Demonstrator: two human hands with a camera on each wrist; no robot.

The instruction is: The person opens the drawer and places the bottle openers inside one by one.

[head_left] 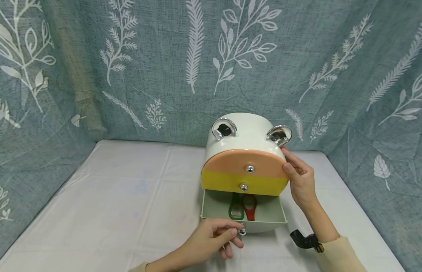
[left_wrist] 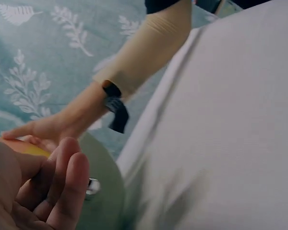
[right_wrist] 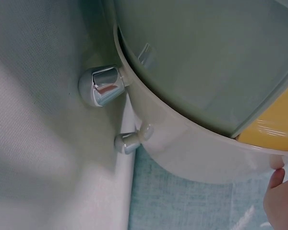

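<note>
A small white frog-faced drawer cabinet (head_left: pixel 246 132) stands on the white cloth. Its pale green bottom drawer (head_left: pixel 265 226) is pulled out, with a green bottle opener (head_left: pixel 236 218) and a red bottle opener (head_left: pixel 250 216) lying inside. At the drawer's silver knob (head_left: pixel 242 231) is my left hand (head_left: pixel 211 240), fingers loosely bent; in the left wrist view the knob (left_wrist: pixel 92 186) shows beyond the fingers, not enclosed by them. My right hand (head_left: pixel 302 181) rests against the cabinet's right side, thumb near the front edge. Fingertips (right_wrist: pixel 277 176) touch the white side in the right wrist view.
Orange (head_left: pixel 231 160) and yellow (head_left: pixel 221 181) upper drawers are closed, each with a silver knob. Silver-rimmed eyes (head_left: pixel 279 135) stick up on top. Silver feet (right_wrist: pixel 103 86) support the cabinet. A leaf-patterned curtain (head_left: pixel 156 68) surrounds the table. A black strap end (head_left: pixel 300 240) hangs at my right wrist.
</note>
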